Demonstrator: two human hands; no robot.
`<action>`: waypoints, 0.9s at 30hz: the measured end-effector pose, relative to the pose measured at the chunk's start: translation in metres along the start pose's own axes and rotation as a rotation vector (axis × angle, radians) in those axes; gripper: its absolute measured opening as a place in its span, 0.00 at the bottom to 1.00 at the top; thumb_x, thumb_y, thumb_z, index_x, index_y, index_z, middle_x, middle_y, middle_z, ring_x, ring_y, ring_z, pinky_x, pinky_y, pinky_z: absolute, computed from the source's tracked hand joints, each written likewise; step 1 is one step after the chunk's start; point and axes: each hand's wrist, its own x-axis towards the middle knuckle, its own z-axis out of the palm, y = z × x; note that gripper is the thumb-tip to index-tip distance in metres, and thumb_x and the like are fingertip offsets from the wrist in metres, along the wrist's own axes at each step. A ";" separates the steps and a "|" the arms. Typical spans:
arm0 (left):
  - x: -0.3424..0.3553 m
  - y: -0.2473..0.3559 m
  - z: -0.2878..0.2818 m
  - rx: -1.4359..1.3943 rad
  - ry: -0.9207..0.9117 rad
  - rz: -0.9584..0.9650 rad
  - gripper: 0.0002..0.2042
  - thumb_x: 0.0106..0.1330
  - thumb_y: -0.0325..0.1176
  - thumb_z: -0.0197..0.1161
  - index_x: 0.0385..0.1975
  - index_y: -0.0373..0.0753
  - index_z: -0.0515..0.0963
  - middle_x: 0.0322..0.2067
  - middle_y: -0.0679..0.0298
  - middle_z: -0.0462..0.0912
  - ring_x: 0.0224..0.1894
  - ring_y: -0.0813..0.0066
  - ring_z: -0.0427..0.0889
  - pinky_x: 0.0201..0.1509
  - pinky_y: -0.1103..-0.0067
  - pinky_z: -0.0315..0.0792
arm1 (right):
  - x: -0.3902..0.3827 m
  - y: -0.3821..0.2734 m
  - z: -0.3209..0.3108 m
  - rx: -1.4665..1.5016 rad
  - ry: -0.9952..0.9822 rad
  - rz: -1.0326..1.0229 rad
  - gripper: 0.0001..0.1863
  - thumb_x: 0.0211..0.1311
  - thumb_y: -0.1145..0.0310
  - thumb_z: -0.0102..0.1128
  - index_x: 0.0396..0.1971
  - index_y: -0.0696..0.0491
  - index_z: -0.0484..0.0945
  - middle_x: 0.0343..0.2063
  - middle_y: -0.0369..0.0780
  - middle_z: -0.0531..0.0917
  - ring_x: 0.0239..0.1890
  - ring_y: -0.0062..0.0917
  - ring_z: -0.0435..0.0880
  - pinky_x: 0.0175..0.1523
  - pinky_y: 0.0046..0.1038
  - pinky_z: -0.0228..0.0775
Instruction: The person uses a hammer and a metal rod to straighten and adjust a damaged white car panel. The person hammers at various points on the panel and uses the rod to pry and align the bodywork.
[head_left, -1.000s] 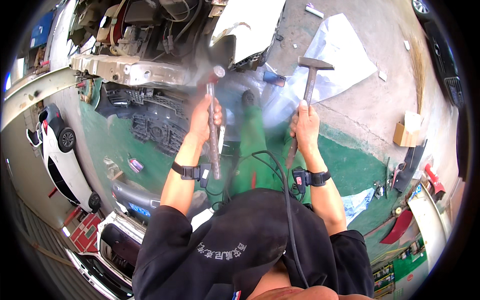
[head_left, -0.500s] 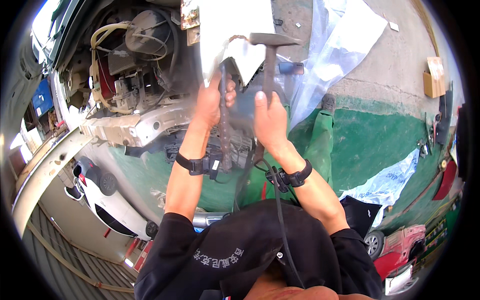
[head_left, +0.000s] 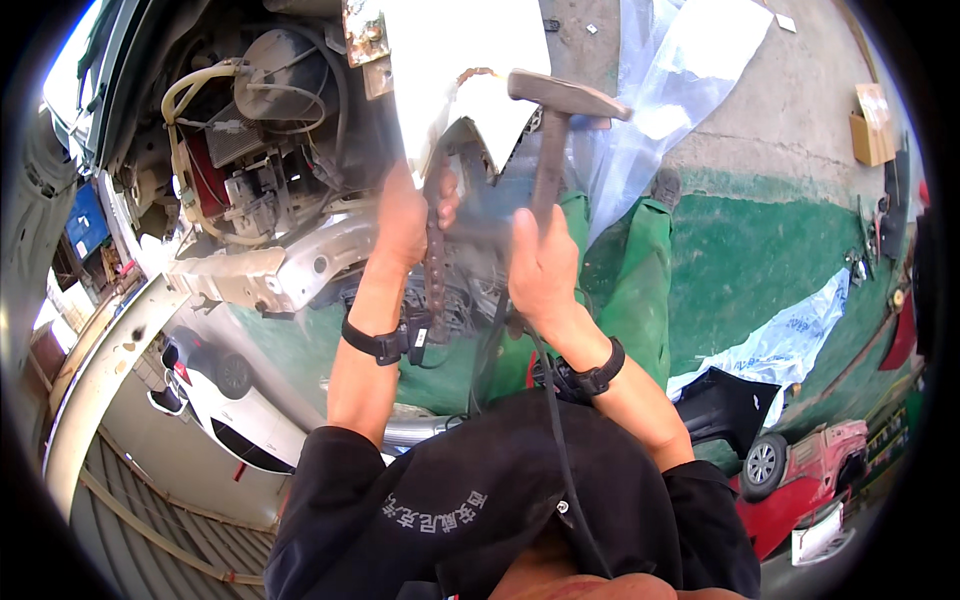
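My left hand (head_left: 403,222) is wrapped round a dark metal bar (head_left: 434,270) with a row of bumps or holes along it. The bar's upper end reaches under the torn lower edge of a white car body panel (head_left: 465,40). Closed round the handle of a hammer (head_left: 552,170), my right hand (head_left: 543,268) keeps its head up beside the panel's right corner, apart from the bar. A rusty, crumpled line marks the panel near that edge. My left hand is slightly blurred, and the tip of the bar is hidden.
On the left lies an open engine bay with hoses (head_left: 205,80) and a bare metal crossmember (head_left: 285,265). Clear plastic sheeting (head_left: 650,110) hangs at right. Beyond are a cardboard box (head_left: 872,135), a white car (head_left: 240,405) and a red car part with a wheel (head_left: 765,460). A cable runs down my front.
The hammer has shifted a little right, its head now tilted down to the right and covering most of the phone behind it. My left hand and the bar have moved slightly left and down.
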 end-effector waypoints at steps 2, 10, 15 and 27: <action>-0.001 0.000 -0.004 -0.037 -0.024 -0.015 0.18 0.73 0.47 0.47 0.41 0.34 0.66 0.21 0.65 0.67 0.17 0.80 0.65 0.17 0.84 0.60 | 0.002 0.006 -0.001 -0.112 -0.063 -0.068 0.20 0.70 0.58 0.50 0.38 0.64 0.70 0.20 0.51 0.79 0.23 0.43 0.81 0.30 0.36 0.70; -0.002 0.000 -0.010 -0.169 0.011 -0.020 0.15 0.73 0.43 0.45 0.40 0.35 0.66 0.21 0.66 0.66 0.17 0.81 0.65 0.17 0.84 0.59 | -0.001 0.002 0.004 -0.082 -0.071 -0.059 0.18 0.69 0.59 0.50 0.36 0.63 0.69 0.20 0.50 0.79 0.25 0.47 0.80 0.30 0.38 0.70; -0.006 0.008 0.000 -0.024 -0.013 0.017 0.15 0.72 0.43 0.44 0.40 0.35 0.66 0.21 0.66 0.66 0.17 0.81 0.65 0.17 0.85 0.59 | 0.001 0.000 0.003 -0.038 -0.088 -0.004 0.20 0.69 0.58 0.50 0.39 0.65 0.69 0.20 0.52 0.78 0.26 0.50 0.80 0.31 0.40 0.69; 0.010 0.008 -0.004 -0.044 -0.069 0.020 0.12 0.73 0.39 0.44 0.37 0.35 0.66 0.23 0.64 0.68 0.19 0.79 0.66 0.17 0.84 0.61 | 0.025 -0.009 -0.009 -0.022 -0.048 0.032 0.20 0.70 0.57 0.49 0.37 0.64 0.71 0.18 0.50 0.77 0.21 0.40 0.77 0.30 0.36 0.68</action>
